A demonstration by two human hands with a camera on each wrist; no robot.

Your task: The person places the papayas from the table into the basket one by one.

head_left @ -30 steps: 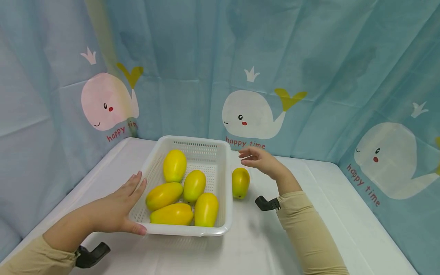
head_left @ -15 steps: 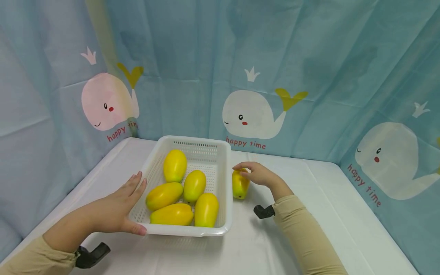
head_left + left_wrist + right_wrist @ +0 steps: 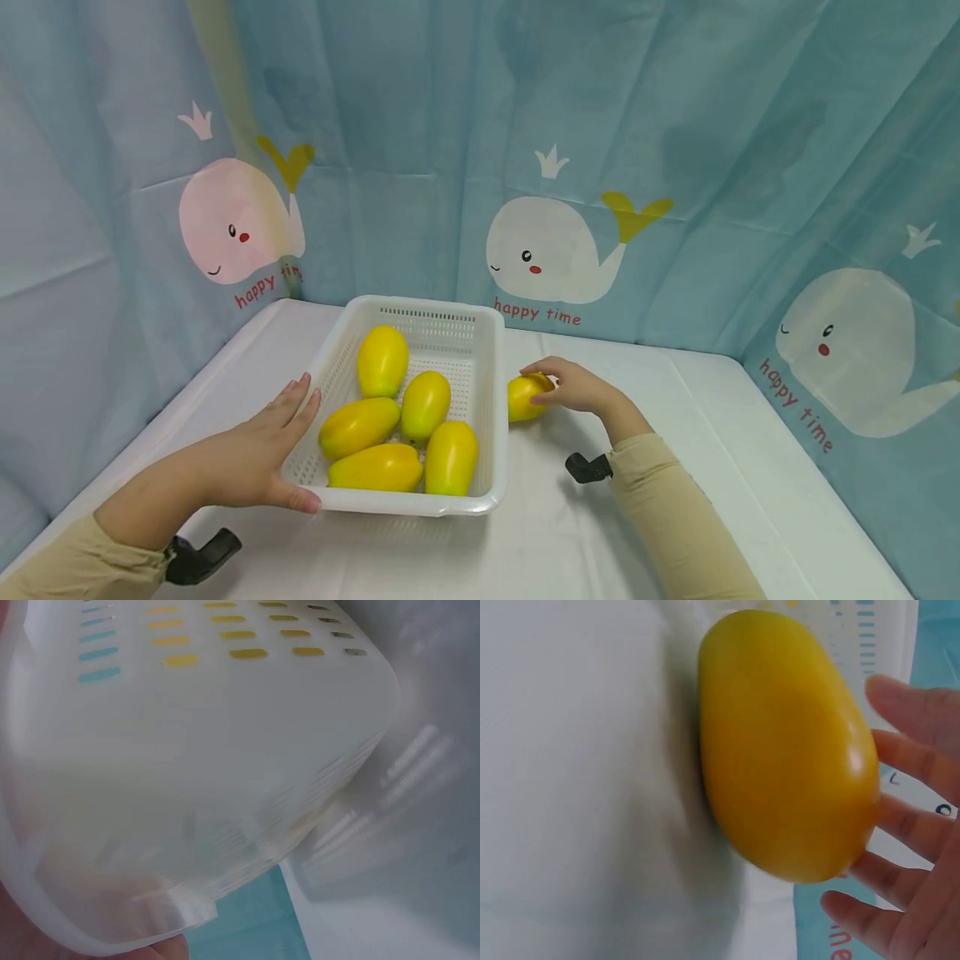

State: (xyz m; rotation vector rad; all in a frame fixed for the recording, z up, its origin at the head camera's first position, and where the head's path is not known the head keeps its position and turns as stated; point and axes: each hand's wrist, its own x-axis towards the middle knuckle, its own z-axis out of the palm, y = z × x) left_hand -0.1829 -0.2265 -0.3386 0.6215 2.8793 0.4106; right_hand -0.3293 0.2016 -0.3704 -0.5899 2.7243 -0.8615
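Note:
Several yellow-green mangoes (image 3: 382, 360) lie in a white perforated plastic basket (image 3: 491, 498). Flat against the basket's left side rests my left hand (image 3: 251, 454), its thumb on the near rim. Beyond the right wall, another mango (image 3: 525, 398) lies on the white cloth. My right hand (image 3: 581, 390) is at that mango's right end, some fingers touching it. Seen from the right wrist, the mango (image 3: 787, 750) covers parts of the spread, fairly straight fingers (image 3: 919, 825). The left wrist view shows the basket wall (image 3: 165, 735) close up, with fingertips below it.
White cloth (image 3: 750, 467) covers the table. A blue curtain (image 3: 405, 217) with whale prints stands behind and along both sides. Black wrist mounts (image 3: 202, 558) stick out at both cuffs.
My right hand has come down to the loose mango. That mango has turned from pointing toward me to lying more sideways. My left hand and the basket have stayed put.

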